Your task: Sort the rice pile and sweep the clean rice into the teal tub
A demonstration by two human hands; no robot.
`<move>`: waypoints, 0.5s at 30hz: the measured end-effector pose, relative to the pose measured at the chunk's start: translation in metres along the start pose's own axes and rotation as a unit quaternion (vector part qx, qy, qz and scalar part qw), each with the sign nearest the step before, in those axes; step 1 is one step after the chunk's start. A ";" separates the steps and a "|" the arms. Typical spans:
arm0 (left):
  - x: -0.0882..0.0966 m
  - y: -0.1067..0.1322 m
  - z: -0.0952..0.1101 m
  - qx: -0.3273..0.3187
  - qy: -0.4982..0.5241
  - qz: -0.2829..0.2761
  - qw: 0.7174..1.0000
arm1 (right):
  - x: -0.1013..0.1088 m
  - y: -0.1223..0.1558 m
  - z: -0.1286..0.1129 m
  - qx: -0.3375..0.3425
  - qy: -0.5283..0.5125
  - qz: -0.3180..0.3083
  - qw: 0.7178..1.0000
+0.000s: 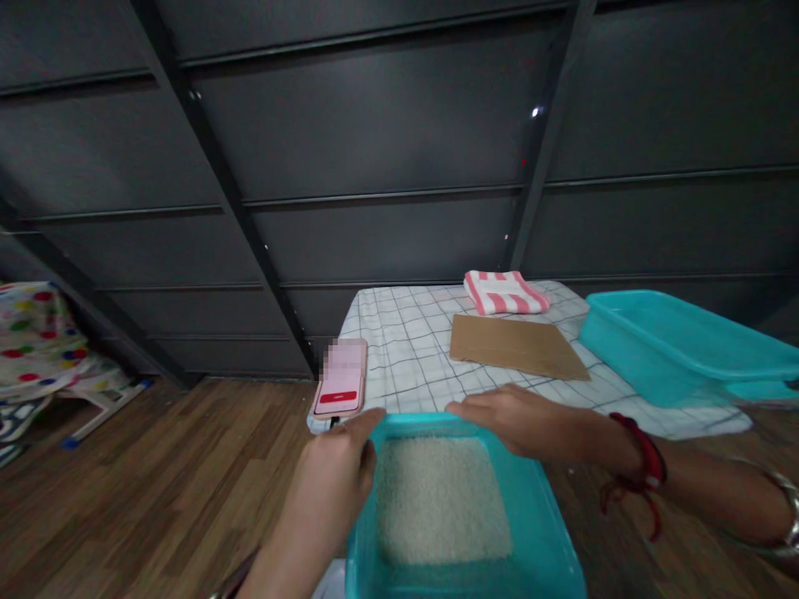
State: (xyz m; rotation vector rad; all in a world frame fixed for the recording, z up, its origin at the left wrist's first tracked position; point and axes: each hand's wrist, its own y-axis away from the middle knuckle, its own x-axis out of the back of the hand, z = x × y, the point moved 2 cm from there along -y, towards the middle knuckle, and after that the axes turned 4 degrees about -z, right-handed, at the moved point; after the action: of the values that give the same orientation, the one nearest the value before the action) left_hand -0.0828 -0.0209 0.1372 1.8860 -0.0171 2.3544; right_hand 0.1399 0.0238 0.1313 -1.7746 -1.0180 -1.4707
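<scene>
A turquoise plastic tub [546,532] holds a layer of white grains that look like rice [443,499]. It is close in front of me, at the near edge of the table. My left hand [340,462] grips the tub's far left rim, with one finger stretched along it. At the far right corner, my right hand [508,416] is closed over the rim, its fingertips partly hidden. A red thread bracelet [646,453] is on the right wrist. Just beyond the left hand lies a phone [343,374] with a pink edge and a lit screen.
A checked white cloth [399,341] covers the table. On it are a flat piece of brown cardboard [515,343], a folded pink-and-white striped towel [505,291] and a second turquoise tub [674,341] at the right. A dark panelled wall [387,125] rises behind.
</scene>
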 end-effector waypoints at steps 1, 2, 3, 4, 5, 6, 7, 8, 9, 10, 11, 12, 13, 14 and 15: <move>0.014 -0.005 0.003 -0.029 -0.002 0.014 0.999 | 0.015 0.000 0.004 0.007 -0.010 -0.004 1.000; 0.028 -0.011 0.007 -0.058 -0.003 0.023 0.998 | 0.031 -0.001 0.009 0.016 -0.019 -0.005 1.000; 0.042 -0.019 0.011 -0.085 -0.003 0.035 0.996 | 0.048 -0.002 0.016 0.009 -0.014 -0.005 1.000; 0.057 -0.028 0.016 -0.117 0.003 0.044 0.992 | 0.065 -0.004 0.023 0.004 -0.002 -0.009 1.000; 0.070 -0.039 0.020 -0.141 0.009 0.059 0.988 | 0.081 -0.005 0.031 -0.002 0.010 -0.004 1.000; 0.082 -0.050 0.025 -0.165 0.014 0.073 0.983 | 0.096 -0.007 0.040 -0.009 0.018 0.000 1.000; 0.092 -0.063 0.030 -0.186 0.016 0.086 0.979 | 0.110 -0.008 0.050 -0.024 0.026 0.007 0.999; 0.101 -0.077 0.034 -0.204 0.016 0.099 0.974 | 0.122 -0.010 0.060 -0.040 0.031 0.006 0.999; 0.107 -0.091 0.038 -0.216 0.019 0.117 0.969 | 0.132 -0.012 0.070 -0.048 0.031 0.011 0.998; 0.111 -0.106 0.041 -0.226 0.020 0.119 0.967 | 0.139 -0.014 0.079 -0.053 0.028 0.013 0.998; 0.112 -0.120 0.044 -0.238 0.023 0.121 0.963 | 0.144 -0.017 0.089 -0.058 0.026 0.015 0.998; 0.112 -0.135 0.046 -0.248 0.025 0.113 0.962 | 0.146 -0.020 0.099 -0.062 0.024 0.018 0.998; 0.110 -0.148 0.047 -0.248 0.026 0.106 0.963 | 0.146 -0.024 0.109 -0.067 0.025 0.021 0.997; 0.106 -0.161 0.047 -0.245 0.027 0.103 0.964 | 0.144 -0.028 0.118 -0.072 0.027 0.026 0.997; 0.101 -0.173 0.046 -0.241 0.027 0.097 0.965 | 0.139 -0.033 0.127 -0.077 0.028 0.028 0.996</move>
State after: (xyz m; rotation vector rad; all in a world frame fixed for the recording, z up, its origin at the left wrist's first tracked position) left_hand -0.0415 0.1555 0.2342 1.6385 -0.7306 2.2408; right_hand 0.1883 0.1722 0.2424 -1.8413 -0.8389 -1.5911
